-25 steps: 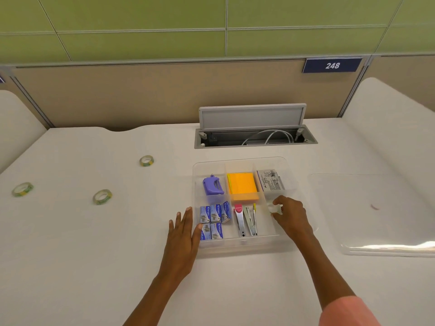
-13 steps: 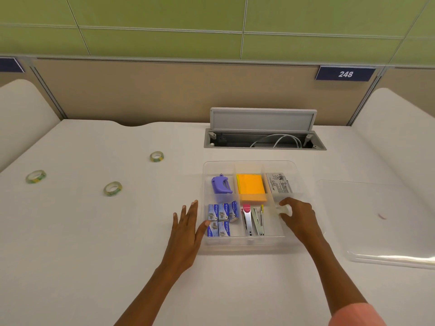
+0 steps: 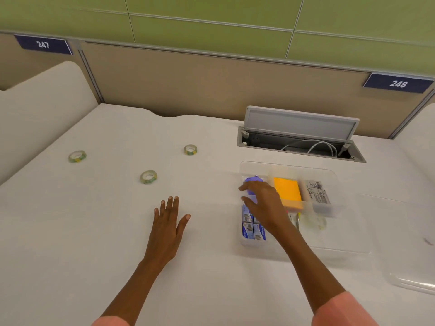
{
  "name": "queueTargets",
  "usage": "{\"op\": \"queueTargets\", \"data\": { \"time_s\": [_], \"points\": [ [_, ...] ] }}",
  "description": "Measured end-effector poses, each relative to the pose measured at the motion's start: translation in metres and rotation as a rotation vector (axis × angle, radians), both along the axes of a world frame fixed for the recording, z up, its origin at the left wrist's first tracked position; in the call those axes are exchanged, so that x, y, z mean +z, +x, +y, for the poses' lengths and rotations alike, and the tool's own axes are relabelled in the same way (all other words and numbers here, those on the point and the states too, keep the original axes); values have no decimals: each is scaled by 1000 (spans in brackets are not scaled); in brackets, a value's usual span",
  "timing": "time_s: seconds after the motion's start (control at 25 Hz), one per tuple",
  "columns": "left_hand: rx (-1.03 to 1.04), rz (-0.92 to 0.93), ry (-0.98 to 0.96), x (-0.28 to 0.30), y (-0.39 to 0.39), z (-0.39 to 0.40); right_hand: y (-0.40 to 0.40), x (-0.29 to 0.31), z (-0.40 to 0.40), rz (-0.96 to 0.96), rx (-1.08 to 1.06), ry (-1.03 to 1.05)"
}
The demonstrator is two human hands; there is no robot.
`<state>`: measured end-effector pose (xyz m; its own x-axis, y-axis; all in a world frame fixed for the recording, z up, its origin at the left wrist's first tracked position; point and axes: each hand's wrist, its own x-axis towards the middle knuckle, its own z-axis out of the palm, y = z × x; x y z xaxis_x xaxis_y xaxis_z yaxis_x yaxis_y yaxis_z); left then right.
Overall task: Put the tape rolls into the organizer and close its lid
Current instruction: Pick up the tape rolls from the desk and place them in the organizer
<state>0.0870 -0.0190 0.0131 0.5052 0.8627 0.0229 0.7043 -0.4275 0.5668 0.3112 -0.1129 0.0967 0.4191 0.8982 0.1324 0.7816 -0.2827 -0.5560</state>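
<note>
Three clear tape rolls with green-yellow cores lie on the white desk: a far-left roll (image 3: 77,156), a middle roll (image 3: 148,176) and a back roll (image 3: 190,149). The clear organizer (image 3: 329,243) stands lidless to the right; a further tape roll (image 3: 318,221) lies blurred in its front right compartment. My left hand (image 3: 169,220) rests flat on the desk, fingers apart, left of the organizer. Over the organizer's left compartments hovers my right hand (image 3: 263,203), fingers spread and holding nothing. The clear lid (image 3: 409,282) lies flat at the right edge.
The organizer holds a purple tool (image 3: 251,180), orange sticky notes (image 3: 287,191), blue staple boxes (image 3: 250,228) and a labelled box (image 3: 316,192). Behind it an open cable hatch (image 3: 300,135) with white cables stands raised. Partition walls close the back.
My right hand left the front right compartment and swung left across the organizer. My left hand slid left, away from the organizer wall. The view turned left.
</note>
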Motion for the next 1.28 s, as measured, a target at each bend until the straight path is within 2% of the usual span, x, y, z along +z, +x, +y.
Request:
{"op": "queueTargets", "data": {
  "time_s": [0.28, 0.56, 0.8, 1.28],
  "points": [
    [176, 113, 103, -16, -58, 50, -70, -30, 95, -150, 319, -157],
    [149, 168, 131, -24, -65, 61, -115, -56, 179, -331, 411, -251],
    [167, 194, 114, -28, -65, 63, -131, -72, 202, -390, 481, -343],
    [137, 176, 109, -22, -67, 59, -113, -61, 133, -107, 250, -138]
  ]
}}
